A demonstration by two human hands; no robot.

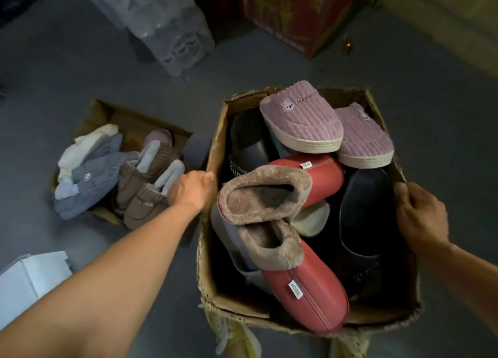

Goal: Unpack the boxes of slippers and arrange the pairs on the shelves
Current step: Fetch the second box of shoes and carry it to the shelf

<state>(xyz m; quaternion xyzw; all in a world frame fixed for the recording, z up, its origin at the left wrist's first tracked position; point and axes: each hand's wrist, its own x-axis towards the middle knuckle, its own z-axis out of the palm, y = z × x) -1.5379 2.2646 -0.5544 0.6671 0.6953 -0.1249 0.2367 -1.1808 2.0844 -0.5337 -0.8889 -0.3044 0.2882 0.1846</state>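
A worn cardboard box (208,252) with torn edges is held in front of me. My left hand (191,189) grips its left rim and my right hand (419,213) grips its right rim. Inside lie a pair of red slippers with brown fur lining (310,293), a pair of pink corduroy slippers (304,120) at the far side, and black slides (363,223). A second, lower box (134,126) stands on the floor to the left, holding grey (89,180), white and brown (142,196) plush slippers.
Grey floor (442,101) all around. Shrink-wrapped packs of clear bottles (167,26) stand at the back left, a red carton (293,15) at the back middle. A white box (29,282) sits at the lower left. Yellow shoes (234,336) show below the held box.
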